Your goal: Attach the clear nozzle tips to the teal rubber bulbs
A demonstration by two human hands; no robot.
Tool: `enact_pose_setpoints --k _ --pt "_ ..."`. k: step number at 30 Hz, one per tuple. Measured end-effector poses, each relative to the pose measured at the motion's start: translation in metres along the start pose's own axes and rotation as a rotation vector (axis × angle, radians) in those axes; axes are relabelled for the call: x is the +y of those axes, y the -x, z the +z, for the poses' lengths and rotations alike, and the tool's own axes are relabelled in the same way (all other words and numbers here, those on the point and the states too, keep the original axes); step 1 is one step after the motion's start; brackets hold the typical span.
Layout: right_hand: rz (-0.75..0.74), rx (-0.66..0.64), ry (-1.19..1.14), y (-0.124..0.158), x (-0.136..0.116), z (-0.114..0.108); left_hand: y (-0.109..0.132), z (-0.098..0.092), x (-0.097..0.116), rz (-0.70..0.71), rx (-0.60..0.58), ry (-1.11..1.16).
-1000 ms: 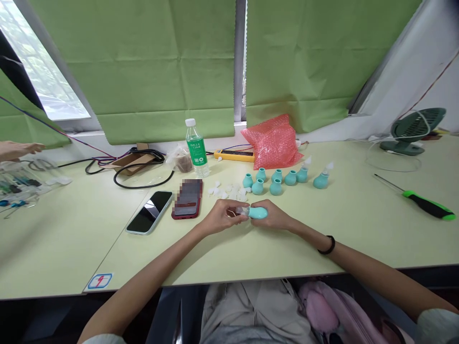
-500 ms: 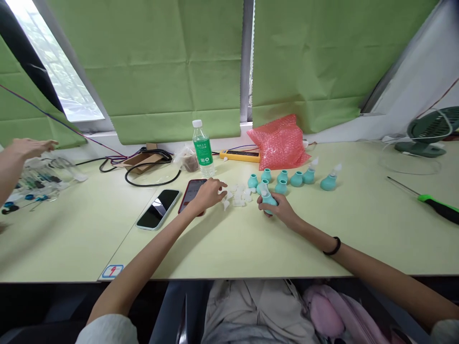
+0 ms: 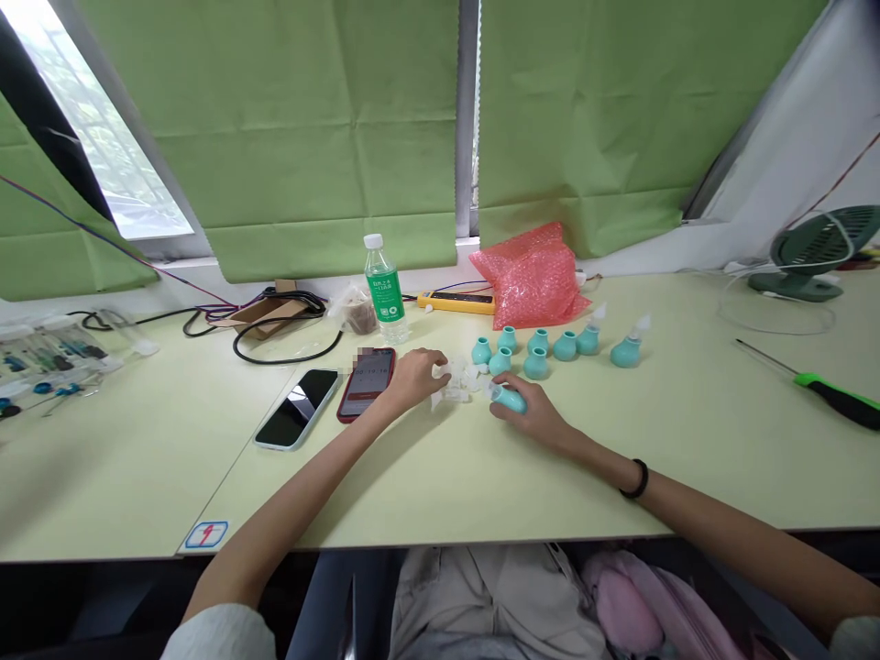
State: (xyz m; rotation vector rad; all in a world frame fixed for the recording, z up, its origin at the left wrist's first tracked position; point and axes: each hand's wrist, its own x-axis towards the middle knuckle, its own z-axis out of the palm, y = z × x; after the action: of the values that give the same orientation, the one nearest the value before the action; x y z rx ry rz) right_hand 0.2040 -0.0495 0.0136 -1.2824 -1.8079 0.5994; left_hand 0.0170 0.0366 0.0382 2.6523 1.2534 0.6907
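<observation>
My right hand (image 3: 533,414) is wrapped round a teal rubber bulb (image 3: 511,399), which lies tilted with its translucent tip pointing left. At the left edge of a loose pile of translucent white plastic nozzles (image 3: 457,394), my left hand (image 3: 418,378) has thumb and forefinger closed about one small nozzle (image 3: 441,370), partly hidden by the fingers. Behind my right hand stand several teal bulbs without tips (image 3: 536,363). Two more bulbs to their right, one at the far end (image 3: 625,352), carry translucent tips upright.
Two phones, one dark-screened (image 3: 297,410) and one red-cased (image 3: 368,385), lie left of my left hand. Behind are a water bottle (image 3: 386,291), yellow power strip (image 3: 455,302) and red bubble-wrap bag (image 3: 533,280). A screwdriver (image 3: 835,399) and fan (image 3: 804,261) are right.
My left hand has moved slightly right into the nozzles and its fingers have closed. The bulb in my right hand has tipped from upright to leaning left. Another person's hand has left at left.
</observation>
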Motion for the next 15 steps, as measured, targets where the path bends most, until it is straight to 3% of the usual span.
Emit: enact_pose_setpoints --k 3,6,10,15 --pt "-0.043 -0.062 0.113 0.002 -0.004 -0.002 0.015 -0.007 0.007 -0.012 -0.023 0.523" --pt "-0.074 -0.109 0.229 0.003 -0.006 -0.001 0.029 -0.011 0.013 -0.051 -0.102 0.872" --pt "-0.151 -0.142 0.323 0.004 -0.005 0.000 0.037 -0.011 0.016 -0.130 -0.217 1.081" --pt "-0.230 -0.143 0.407 0.007 -0.001 0.002 0.039 -0.010 0.017 -0.137 -0.274 1.126"
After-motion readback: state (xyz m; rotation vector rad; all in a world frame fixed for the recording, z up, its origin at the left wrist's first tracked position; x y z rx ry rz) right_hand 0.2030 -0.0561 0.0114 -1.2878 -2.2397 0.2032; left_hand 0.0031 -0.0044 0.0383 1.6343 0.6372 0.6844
